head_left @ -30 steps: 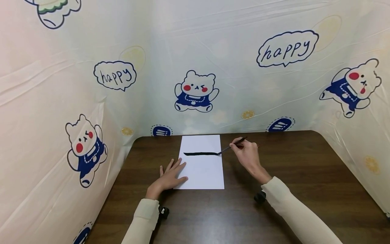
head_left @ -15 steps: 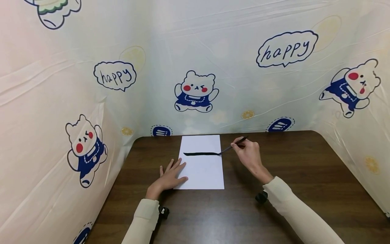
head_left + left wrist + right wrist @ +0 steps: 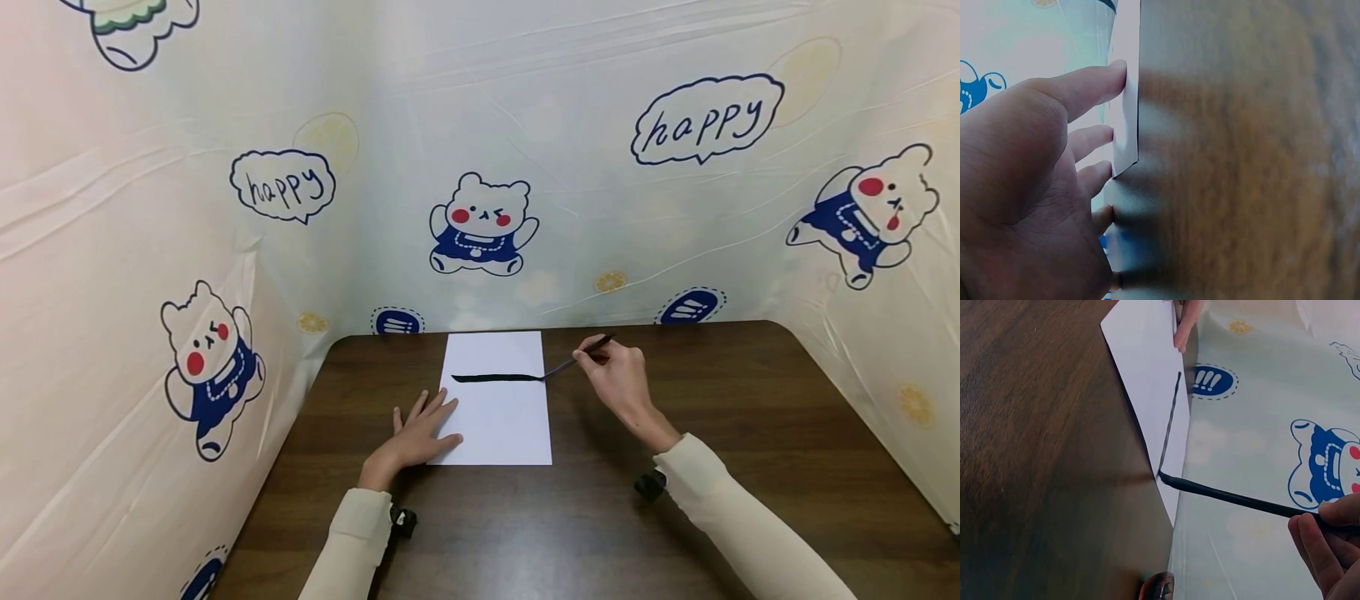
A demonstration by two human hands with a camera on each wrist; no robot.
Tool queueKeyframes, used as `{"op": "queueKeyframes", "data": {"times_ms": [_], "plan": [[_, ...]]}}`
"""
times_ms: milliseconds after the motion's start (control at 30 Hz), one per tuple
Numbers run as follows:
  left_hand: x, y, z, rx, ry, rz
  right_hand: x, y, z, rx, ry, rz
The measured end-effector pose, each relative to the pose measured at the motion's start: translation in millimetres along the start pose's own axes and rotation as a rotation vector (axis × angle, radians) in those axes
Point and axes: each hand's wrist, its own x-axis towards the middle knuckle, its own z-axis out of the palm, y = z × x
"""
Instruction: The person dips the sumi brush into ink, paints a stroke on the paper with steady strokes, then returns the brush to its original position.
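A white sheet of paper (image 3: 495, 425) lies on the table, with one thick black horizontal stroke (image 3: 495, 378) across its upper half. My right hand (image 3: 618, 383) pinches the dark handle of a brush (image 3: 1235, 499) between thumb and fingers. The brush slants down to the left, and its tip meets the stroke's right end by the sheet's right edge. My left hand (image 3: 416, 435) rests with spread fingers on the left edge of the paper. In the left wrist view, its thumb (image 3: 1094, 90) and a few fingertips lie along the paper's edge.
The brown wooden table (image 3: 510, 533) reaches back to a hanging curtain (image 3: 570, 208) printed with bears, which also encloses both sides. A dark glossy object (image 3: 1157, 586) shows partly at the bottom of the right wrist view; I cannot tell what it is.
The right hand has slid slightly to the right with the brush, and the black stroke has grown a little longer at its right end. The left hand and paper have stayed put.
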Motion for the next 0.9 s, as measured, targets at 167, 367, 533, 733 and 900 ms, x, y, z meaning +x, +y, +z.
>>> {"op": "queueKeyframes", "data": {"times_ms": [167,367,533,733,900], "plan": [[-4.5,6.6,-2.9,0.008,-0.001,0.000,1.1,-1.4,-4.7,-0.006,0.011,-0.006],[-1.0,-0.9,0.6,0.002,0.006,0.014,2.5,-3.3,-9.9,-0.006,0.017,-0.009],[5.1,-8.0,4.6,0.029,-0.012,-0.014,4.2,-4.3,-13.1,-0.010,0.039,-0.033],[9.0,-15.0,9.0,0.052,-0.010,-0.024,5.3,-6.2,-17.9,-0.017,0.063,-0.064],[5.3,-12.6,7.2,0.024,-0.002,0.004,6.1,-8.4,-22.7,-0.019,0.082,-0.086]]}}
